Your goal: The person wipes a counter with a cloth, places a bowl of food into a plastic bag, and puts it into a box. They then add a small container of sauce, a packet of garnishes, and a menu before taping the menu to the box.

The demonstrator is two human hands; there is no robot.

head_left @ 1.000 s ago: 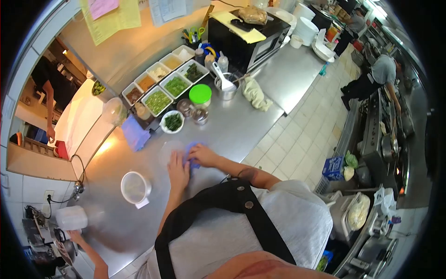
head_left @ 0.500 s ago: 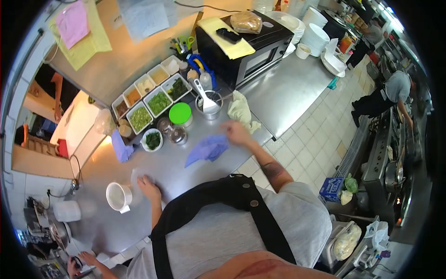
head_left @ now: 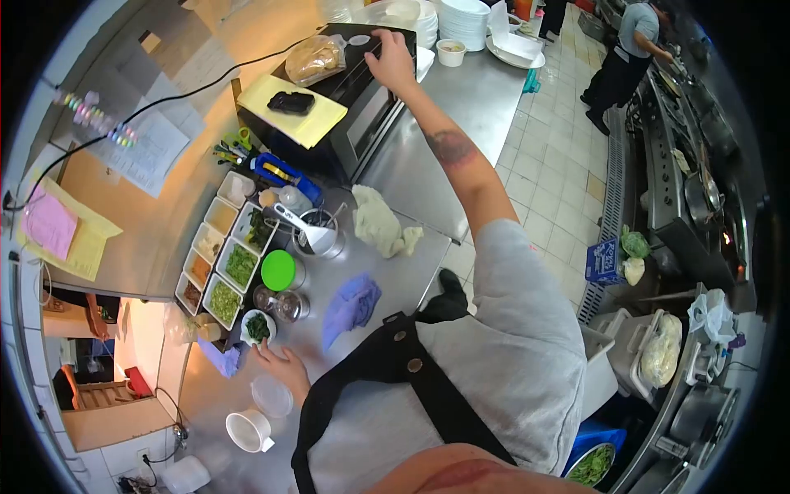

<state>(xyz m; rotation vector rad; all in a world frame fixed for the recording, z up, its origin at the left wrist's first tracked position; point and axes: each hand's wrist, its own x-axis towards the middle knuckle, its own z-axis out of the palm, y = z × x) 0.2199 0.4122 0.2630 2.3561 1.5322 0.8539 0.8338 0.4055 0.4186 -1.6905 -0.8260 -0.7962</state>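
My right hand (head_left: 390,62) is stretched far forward, its fingers apart over the top of the black countertop oven (head_left: 333,90) near its far end. Nothing shows in its grasp. Low over the steel counter, my left hand (head_left: 284,368) has its fingers spread, fingertips beside a small white bowl of chopped greens (head_left: 257,328). Just below that hand lies a clear round lid (head_left: 271,396), and a white tub (head_left: 248,431) stands farther down. A crumpled purple cloth (head_left: 351,309) rests in front of my chest.
White trays of chopped ingredients (head_left: 222,300) line the wall beside a green-lidded tub (head_left: 280,270). A metal pot (head_left: 321,235) holds a white spatula. A pale cloth (head_left: 380,222) lies near the counter edge. On the right, another person (head_left: 629,62) stands at the stove.
My right hand has moved from near the purple cloth up to the oven top. My left hand has shifted from the clear lid toward the bowl of greens. The view has turned.
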